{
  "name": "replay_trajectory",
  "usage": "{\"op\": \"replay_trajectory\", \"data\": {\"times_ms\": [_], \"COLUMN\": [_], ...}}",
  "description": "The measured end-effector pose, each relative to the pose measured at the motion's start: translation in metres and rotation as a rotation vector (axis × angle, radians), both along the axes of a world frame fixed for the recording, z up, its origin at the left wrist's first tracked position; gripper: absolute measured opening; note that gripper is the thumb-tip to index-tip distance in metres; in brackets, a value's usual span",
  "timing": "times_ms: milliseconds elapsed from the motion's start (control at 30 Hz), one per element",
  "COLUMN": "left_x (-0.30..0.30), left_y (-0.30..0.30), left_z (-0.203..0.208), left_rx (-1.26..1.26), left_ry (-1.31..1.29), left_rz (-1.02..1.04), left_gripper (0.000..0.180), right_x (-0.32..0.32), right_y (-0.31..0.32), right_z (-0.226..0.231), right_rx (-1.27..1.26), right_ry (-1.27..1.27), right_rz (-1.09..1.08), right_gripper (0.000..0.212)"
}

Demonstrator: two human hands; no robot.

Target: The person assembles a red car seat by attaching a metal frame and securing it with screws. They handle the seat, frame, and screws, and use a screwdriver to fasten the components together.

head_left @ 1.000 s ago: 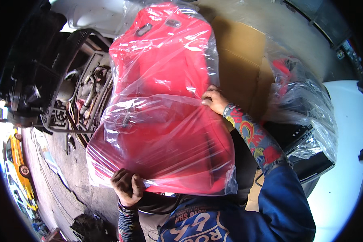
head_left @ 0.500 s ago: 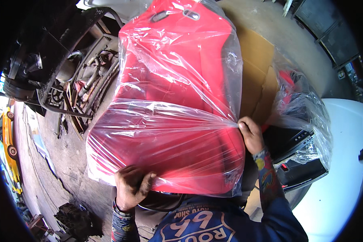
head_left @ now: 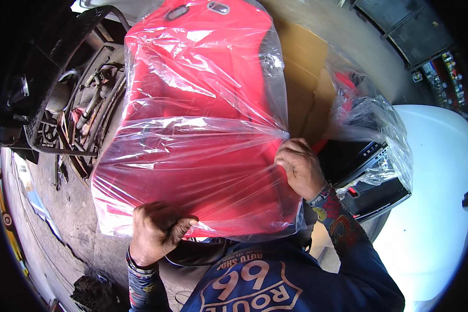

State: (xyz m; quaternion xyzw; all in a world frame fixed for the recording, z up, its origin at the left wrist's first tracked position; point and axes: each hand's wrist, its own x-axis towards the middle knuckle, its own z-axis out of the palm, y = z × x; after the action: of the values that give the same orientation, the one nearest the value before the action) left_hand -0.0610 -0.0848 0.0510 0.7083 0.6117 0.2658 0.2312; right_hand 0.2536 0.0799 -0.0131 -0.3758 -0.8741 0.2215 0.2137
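A red car seat [head_left: 203, 78] in a clear plastic cover [head_left: 192, 151] fills the middle, its backrest pointing away from me and its cushion close to my body. At the cushion's near left edge, my left hand [head_left: 157, 229] is closed over the plastic, thumb stretched along the rim. My right hand [head_left: 300, 167] grips gathered plastic on the right side, where the backrest meets the cushion. Tight folds fan across the seat from that bunched spot. The fingertips of my left hand are partly hidden.
Cardboard [head_left: 304, 78] lies right of the seat, beside another plastic-wrapped part [head_left: 369, 119] with red and black pieces. A white rounded panel [head_left: 431, 208] stands at the far right. On the left is a metal frame rack [head_left: 83, 114] of scrap parts; a dark machine part [head_left: 96, 291] sits lower left.
The seat and surroundings have shifted left and slightly up in view. My right hand has moved a little below the bunched fold and grips nearer the cushion's side. My left hand keeps its hold.
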Motion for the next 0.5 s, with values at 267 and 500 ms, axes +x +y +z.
{"op": "replay_trajectory", "data": {"times_ms": [267, 500], "left_x": [0.015, 0.018], "left_y": [0.037, 0.043], "left_z": [0.001, -0.023], "left_rx": [-0.017, 0.233], "left_ry": [-0.033, -0.457], "left_rz": [0.096, 0.365], "left_gripper": [0.025, 0.034], "right_x": [0.007, 0.007], "right_y": [-0.002, -0.029], "right_z": [-0.005, -0.008], "right_rx": [0.032, 0.029], "right_ry": [0.201, 0.308], "right_rz": [-0.19, -0.305], "right_gripper": [0.001, 0.006]}}
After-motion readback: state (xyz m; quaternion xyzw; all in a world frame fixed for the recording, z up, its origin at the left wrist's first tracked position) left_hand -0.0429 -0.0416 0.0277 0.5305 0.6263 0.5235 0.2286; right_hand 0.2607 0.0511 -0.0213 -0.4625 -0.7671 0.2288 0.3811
